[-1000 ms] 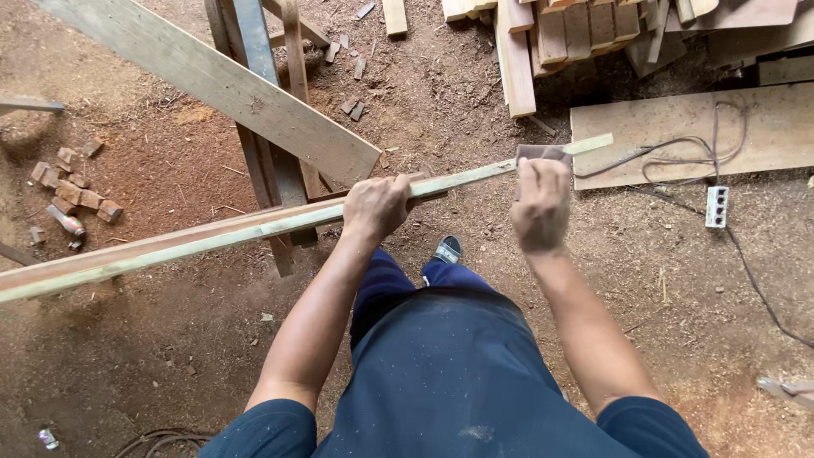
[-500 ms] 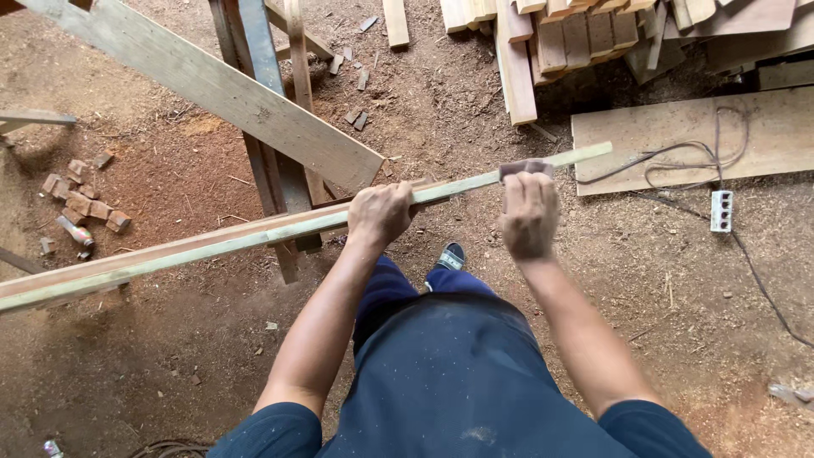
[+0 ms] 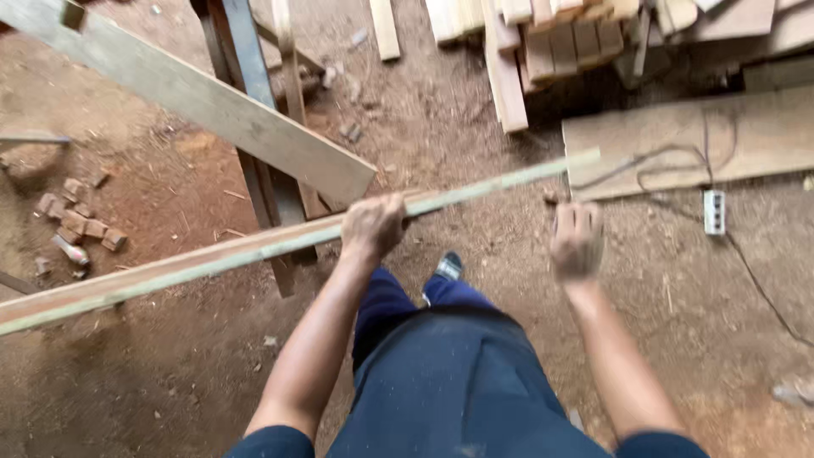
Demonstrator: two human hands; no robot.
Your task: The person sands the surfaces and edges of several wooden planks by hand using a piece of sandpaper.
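A long, thin wooden strip [image 3: 212,259] runs from the lower left to the upper right, its far end near a flat board. My left hand [image 3: 373,225] is closed around the strip near its middle. My right hand [image 3: 577,239] is blurred and sits just below the strip's far part, apart from it. A small dark bit shows at its fingertips, but I cannot tell whether it holds anything. My legs in dark blue trousers and one shoe [image 3: 448,265] are below.
A wide plank [image 3: 195,97] slants across a dark trestle frame [image 3: 254,170] at upper left. Stacked timber [image 3: 551,42] lies at the top, a flat board [image 3: 695,140] with a cable and a white power strip [image 3: 714,212] at right. Brick pieces [image 3: 76,225] lie on the dirt at left.
My right hand has come off the strip and dropped below it toward me. The left hand keeps its grip and the strip stays in place.
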